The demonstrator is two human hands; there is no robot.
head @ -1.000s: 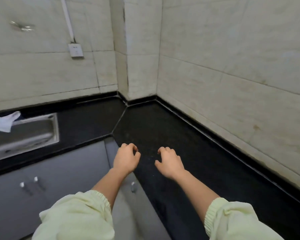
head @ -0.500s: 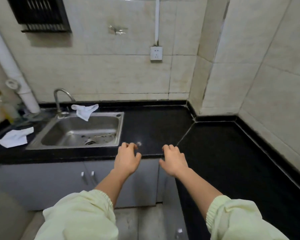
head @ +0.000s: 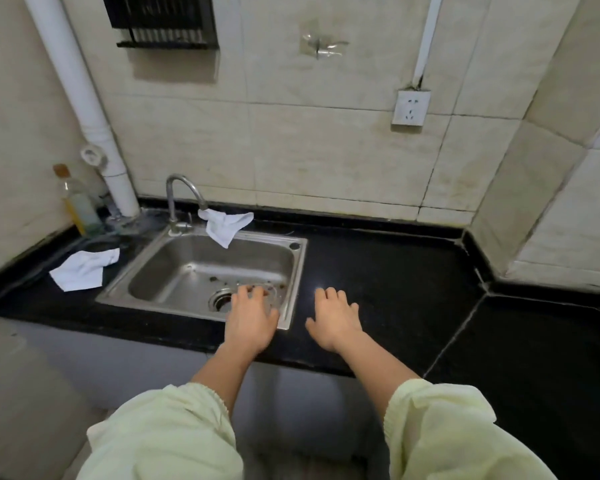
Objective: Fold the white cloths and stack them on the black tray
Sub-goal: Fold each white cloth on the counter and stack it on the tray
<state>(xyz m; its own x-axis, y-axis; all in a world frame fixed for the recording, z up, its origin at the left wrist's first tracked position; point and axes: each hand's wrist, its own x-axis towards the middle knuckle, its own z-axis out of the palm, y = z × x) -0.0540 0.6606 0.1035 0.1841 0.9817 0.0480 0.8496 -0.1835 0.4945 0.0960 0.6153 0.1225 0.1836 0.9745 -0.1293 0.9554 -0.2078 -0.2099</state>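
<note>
In the head view, two white cloths are seen apart; one cloth [head: 226, 223] is draped at the far rim of the sink [head: 297, 278], just beside the tap [head: 182, 197], with a corner hanging into the basin; the other cloth [head: 82, 270] is spread crumpled on the counter [head: 395, 289], just left of the sink. A clear bottle [head: 78, 204] with yellowish liquid is stood in the far left corner, next to a white pipe [head: 84, 98] that is run down the wall to the counter.

The left hand [head: 250, 322] is held palm down over the near right corner of the sink, beside the drain [head: 220, 301]; the right hand [head: 335, 318] is held palm down over the counter just right of the sink; the fingers of both are loosely spread and nothing is gripped; whether either touches the surface cannot be told. Pale green sleeves [head: 163, 434] are worn on both arms.

The counter is black and glossy and is turned round a corner at the right; grey cupboard fronts [head: 118, 368] are set beneath it. The walls are tiled in cream; a dark grille [head: 163, 22], a metal hook [head: 323, 46] and a white socket [head: 410, 108] are fixed to the far wall.
</note>
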